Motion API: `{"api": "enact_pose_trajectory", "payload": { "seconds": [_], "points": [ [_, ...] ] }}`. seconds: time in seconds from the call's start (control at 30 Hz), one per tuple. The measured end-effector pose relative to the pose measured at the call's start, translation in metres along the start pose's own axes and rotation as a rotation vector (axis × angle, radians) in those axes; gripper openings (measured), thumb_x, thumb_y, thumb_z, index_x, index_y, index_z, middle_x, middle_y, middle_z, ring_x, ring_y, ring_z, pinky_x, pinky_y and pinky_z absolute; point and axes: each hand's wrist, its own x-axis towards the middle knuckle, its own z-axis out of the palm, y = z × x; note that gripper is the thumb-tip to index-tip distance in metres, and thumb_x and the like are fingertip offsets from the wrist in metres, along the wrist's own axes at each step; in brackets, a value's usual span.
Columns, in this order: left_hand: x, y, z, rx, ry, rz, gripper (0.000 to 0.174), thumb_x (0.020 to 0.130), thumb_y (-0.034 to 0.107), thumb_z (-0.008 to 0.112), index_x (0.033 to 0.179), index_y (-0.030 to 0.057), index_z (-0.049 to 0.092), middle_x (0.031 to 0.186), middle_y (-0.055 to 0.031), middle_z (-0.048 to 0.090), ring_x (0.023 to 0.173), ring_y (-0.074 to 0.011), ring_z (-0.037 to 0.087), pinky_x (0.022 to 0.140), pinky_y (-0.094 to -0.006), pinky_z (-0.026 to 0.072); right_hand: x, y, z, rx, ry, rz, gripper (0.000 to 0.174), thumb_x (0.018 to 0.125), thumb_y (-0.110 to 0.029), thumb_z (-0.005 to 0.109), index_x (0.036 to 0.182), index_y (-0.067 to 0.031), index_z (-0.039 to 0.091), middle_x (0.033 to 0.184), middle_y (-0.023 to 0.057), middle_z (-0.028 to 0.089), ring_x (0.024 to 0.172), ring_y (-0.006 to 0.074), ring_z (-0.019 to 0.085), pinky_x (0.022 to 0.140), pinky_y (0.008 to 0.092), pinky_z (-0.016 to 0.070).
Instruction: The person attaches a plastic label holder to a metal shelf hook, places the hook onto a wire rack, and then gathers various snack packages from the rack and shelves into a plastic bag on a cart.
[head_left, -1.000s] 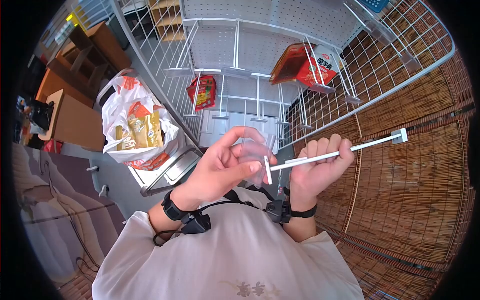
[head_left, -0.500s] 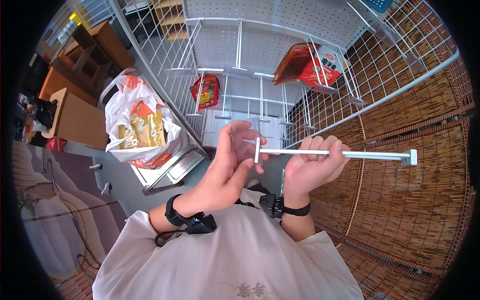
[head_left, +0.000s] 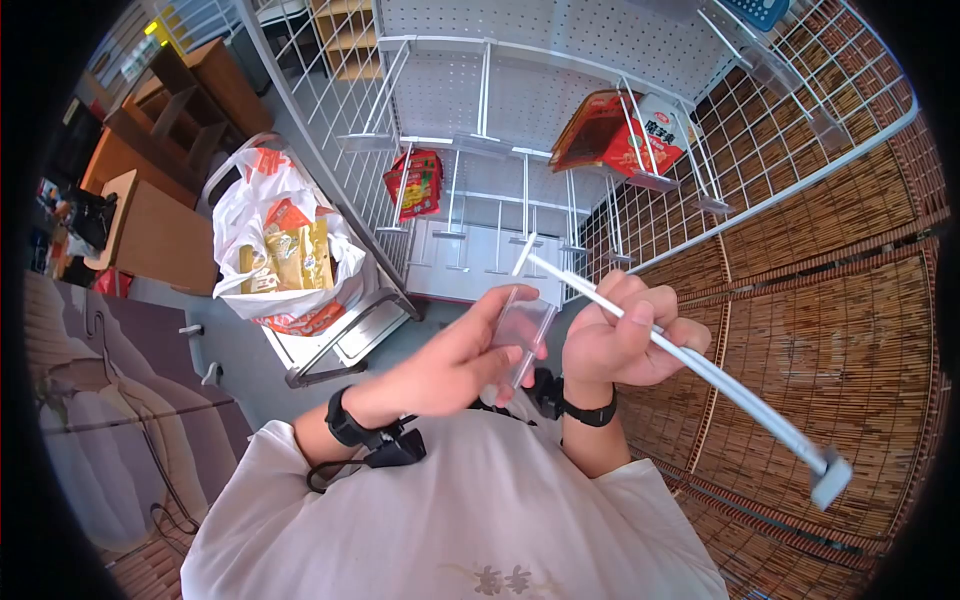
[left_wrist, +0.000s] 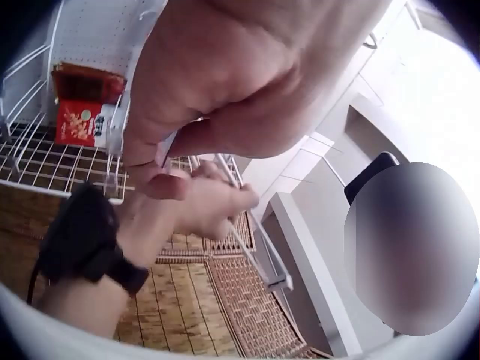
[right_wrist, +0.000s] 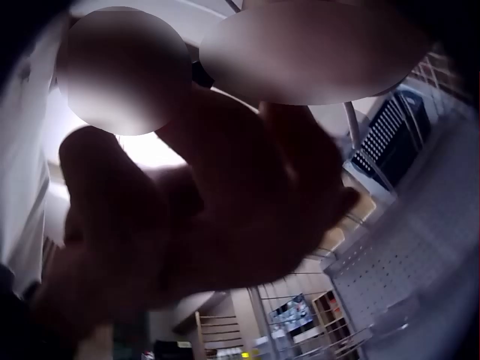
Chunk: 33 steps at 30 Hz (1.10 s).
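Observation:
In the head view my left hand [head_left: 455, 360] pinches a clear plastic label holder [head_left: 527, 328] between thumb and fingers. My right hand [head_left: 635, 335] grips a white metal display hook [head_left: 735, 390] around its rods. The hook slants from a short crossbar near the rack down to a bracket end at lower right. Its crossbar stands above the label holder, apart from it. In the left wrist view, the left hand [left_wrist: 225, 82] hides most of the holder, and the right hand [left_wrist: 202, 202] appears beyond with the hook [left_wrist: 259, 262]. The right hand [right_wrist: 217, 195] looks dark in its own wrist view.
A white wire rack [head_left: 490, 150] with hooks stands ahead, carrying red snack packets [head_left: 415, 185] and a red box [head_left: 640, 140]. At left, a white plastic bag [head_left: 240, 240] with gold packets sits on a cart [head_left: 350, 340]. Woven blinds [head_left: 820, 370] line the right side.
The label holder has come away from the hook's crossbar and moved down with the left hand. The hook has tilted, its crossbar end rising and its bracket end dropping.

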Motion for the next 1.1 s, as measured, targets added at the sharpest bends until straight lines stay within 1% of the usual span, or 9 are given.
{"api": "enact_pose_trajectory", "payload": {
  "seconds": [0.07,0.17,0.23,0.3,0.47,0.63,0.77,0.97,1.1],
  "points": [
    [-0.001,0.006,0.001,-0.063,0.134,0.127,0.048,0.091,-0.004,0.039,0.135,0.0063,0.021,0.108,-0.012,0.048,0.086,-0.0171,0.055,0.063,-0.0269,0.0489,0.003,0.001,-0.004,-0.166,-0.182,-0.102,0.034,0.084,-0.003,0.053,0.087,-0.0127,0.02,0.057,0.0054,0.036,0.041,0.0099,0.027,0.035,0.0283,0.0289],
    [-0.004,0.018,-0.007,-0.173,0.199,0.186,0.048,0.091,-0.005,0.039,0.134,0.0065,0.022,0.109,-0.012,0.049,0.087,-0.0178,0.056,0.064,-0.0281,0.0496,0.002,-0.009,-0.005,-0.11,-0.074,0.028,0.034,0.084,-0.002,0.053,0.086,-0.0135,0.02,0.06,0.0053,0.037,0.041,0.0103,0.026,0.035,0.0276,0.0275],
    [-0.005,0.022,-0.009,-0.193,0.179,0.173,0.049,0.089,-0.006,0.039,0.134,0.0067,0.024,0.109,-0.0123,0.05,0.089,-0.0189,0.056,0.065,-0.0299,0.0499,0.008,-0.017,0.001,0.029,0.004,0.039,0.033,0.083,-0.001,0.052,0.086,-0.0136,0.021,0.061,0.0046,0.037,0.04,0.0099,0.025,0.035,0.0265,0.0254],
    [-0.005,0.019,-0.011,-0.172,0.177,0.17,0.052,0.087,-0.008,0.041,0.134,0.0066,0.025,0.109,-0.0126,0.05,0.089,-0.0197,0.057,0.066,-0.031,0.0501,0.016,-0.028,0.006,-0.034,0.016,-0.077,0.023,0.084,-0.009,0.048,0.081,-0.0137,0.025,0.056,-0.0005,0.027,0.04,0.0071,0.021,0.037,0.0247,0.019],
    [-0.005,0.022,-0.006,-0.236,0.046,0.098,0.055,0.084,-0.01,0.045,0.134,0.0052,0.027,0.109,-0.0132,0.051,0.086,-0.0208,0.059,0.064,-0.0315,0.0493,0.017,-0.033,0.007,0.101,-0.207,-0.111,0.025,0.088,-0.017,0.052,0.087,-0.0142,0.028,0.06,0.0008,0.033,0.041,0.0077,0.025,0.039,0.0225,0.0231],
    [-0.007,0.027,-0.006,-0.291,-0.016,0.046,0.056,0.085,-0.009,0.048,0.134,0.0035,0.027,0.107,-0.0137,0.052,0.086,-0.0208,0.059,0.063,-0.0314,0.0491,0.018,-0.031,0.002,0.129,-0.331,-0.087,0.029,0.087,-0.012,0.054,0.089,-0.0142,0.025,0.06,0.0017,0.035,0.041,0.0087,0.026,0.039,0.0241,0.0242],
    [-0.007,0.027,-0.008,-0.25,-0.022,0.061,0.057,0.084,-0.009,0.051,0.134,0.003,0.027,0.106,-0.0144,0.053,0.085,-0.0206,0.06,0.062,-0.031,0.0509,0.019,-0.032,0.001,0.201,-0.304,-0.012,0.028,0.084,-0.004,0.051,0.087,-0.0147,0.026,0.059,0.0018,0.035,0.041,0.0079,0.022,0.039,0.0242,0.0239],
    [-0.006,0.017,-0.002,-0.107,0.1,0.166,0.059,0.083,-0.013,0.048,0.135,0.0031,0.026,0.105,-0.0121,0.05,0.085,-0.0177,0.059,0.061,-0.0289,0.0546,0.024,-0.034,0.0,0.205,-0.284,0.338,0.034,0.079,0.003,0.053,0.085,-0.0173,0.026,0.059,0.0011,0.036,0.043,0.0072,0.023,0.041,0.0237,0.0249],
    [-0.005,0.015,0.001,-0.047,0.174,0.192,0.062,0.081,-0.015,0.047,0.136,0.0022,0.026,0.106,-0.0126,0.05,0.085,-0.0184,0.06,0.06,-0.0285,0.054,0.016,-0.03,0.002,0.089,-0.313,0.274,0.036,0.081,0.0,0.056,0.086,-0.0173,0.025,0.059,0.0008,0.036,0.043,0.0068,0.025,0.041,0.0242,0.0248]
  ]
}}
